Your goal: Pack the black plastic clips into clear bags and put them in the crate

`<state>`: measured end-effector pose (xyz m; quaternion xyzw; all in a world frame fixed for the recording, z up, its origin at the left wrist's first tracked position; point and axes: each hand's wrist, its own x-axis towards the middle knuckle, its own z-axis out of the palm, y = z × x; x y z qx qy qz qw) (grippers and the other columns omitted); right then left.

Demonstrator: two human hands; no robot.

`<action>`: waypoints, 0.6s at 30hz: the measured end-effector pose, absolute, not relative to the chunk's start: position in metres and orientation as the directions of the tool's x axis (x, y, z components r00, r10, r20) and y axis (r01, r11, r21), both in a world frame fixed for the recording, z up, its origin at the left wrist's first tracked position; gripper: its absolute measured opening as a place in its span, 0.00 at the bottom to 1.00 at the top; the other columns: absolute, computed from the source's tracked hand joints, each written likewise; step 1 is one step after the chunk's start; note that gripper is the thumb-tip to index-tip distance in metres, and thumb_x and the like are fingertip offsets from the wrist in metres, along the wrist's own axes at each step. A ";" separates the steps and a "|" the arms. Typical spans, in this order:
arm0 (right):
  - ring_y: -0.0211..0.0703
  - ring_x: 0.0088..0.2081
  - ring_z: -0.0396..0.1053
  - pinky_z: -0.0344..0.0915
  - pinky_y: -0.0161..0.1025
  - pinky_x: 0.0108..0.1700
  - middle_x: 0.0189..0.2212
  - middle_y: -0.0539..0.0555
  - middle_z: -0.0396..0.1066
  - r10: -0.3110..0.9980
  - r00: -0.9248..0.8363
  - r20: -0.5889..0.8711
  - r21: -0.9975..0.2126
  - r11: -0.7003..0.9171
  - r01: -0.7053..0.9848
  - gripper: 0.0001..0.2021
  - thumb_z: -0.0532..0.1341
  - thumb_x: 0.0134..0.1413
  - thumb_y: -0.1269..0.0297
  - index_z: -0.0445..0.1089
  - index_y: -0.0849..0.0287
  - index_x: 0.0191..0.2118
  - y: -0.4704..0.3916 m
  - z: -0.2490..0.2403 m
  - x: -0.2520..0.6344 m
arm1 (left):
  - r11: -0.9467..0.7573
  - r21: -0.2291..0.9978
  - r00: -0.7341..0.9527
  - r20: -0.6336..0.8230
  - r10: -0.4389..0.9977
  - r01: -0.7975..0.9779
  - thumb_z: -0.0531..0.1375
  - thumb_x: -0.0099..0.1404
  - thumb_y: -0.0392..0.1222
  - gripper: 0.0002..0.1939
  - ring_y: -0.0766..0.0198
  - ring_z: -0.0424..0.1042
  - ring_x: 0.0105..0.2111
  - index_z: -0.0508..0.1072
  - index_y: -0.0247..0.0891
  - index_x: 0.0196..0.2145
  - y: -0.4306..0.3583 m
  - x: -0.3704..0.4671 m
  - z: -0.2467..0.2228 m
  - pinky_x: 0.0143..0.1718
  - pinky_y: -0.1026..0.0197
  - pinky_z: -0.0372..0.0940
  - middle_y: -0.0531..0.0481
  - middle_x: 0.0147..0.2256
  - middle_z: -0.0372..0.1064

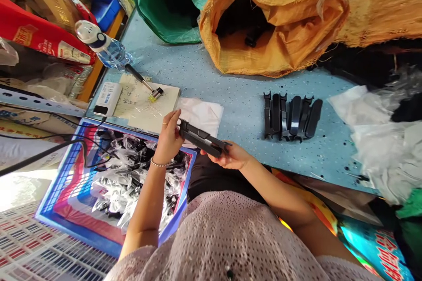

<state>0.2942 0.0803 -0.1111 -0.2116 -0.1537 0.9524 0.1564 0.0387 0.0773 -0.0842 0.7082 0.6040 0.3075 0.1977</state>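
A long black plastic part (201, 138) is held at its two ends, above the front edge of the blue speckled table (244, 92). My left hand (169, 136) grips its left end, and my right hand (231, 155) has its fingers closed around the right end. Just behind the held part lies a white plastic bag (202, 116), flat on the table. To the right, several similar black plastic parts (292, 116) lie side by side in a row.
At the back stand an open orange woven sack (296, 44) and a green sack (148, 4). A hammer (140, 77) rests on cardboard (145, 101), beside a water bottle (105, 48). Left of my body is a blue basket (62, 184) of bagged parts. Clear bags (379, 149) lie right.
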 end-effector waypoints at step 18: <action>0.43 0.38 0.77 0.75 0.44 0.43 0.45 0.58 0.78 0.705 -0.648 -0.289 -0.954 -0.266 0.136 0.22 0.60 0.66 0.52 0.71 0.57 0.60 0.070 -0.062 0.351 | -0.173 0.724 0.549 -0.322 0.771 0.667 0.61 0.65 0.41 0.22 0.55 0.81 0.41 0.76 0.60 0.55 -0.032 0.004 0.010 0.41 0.56 0.78 0.49 0.48 0.80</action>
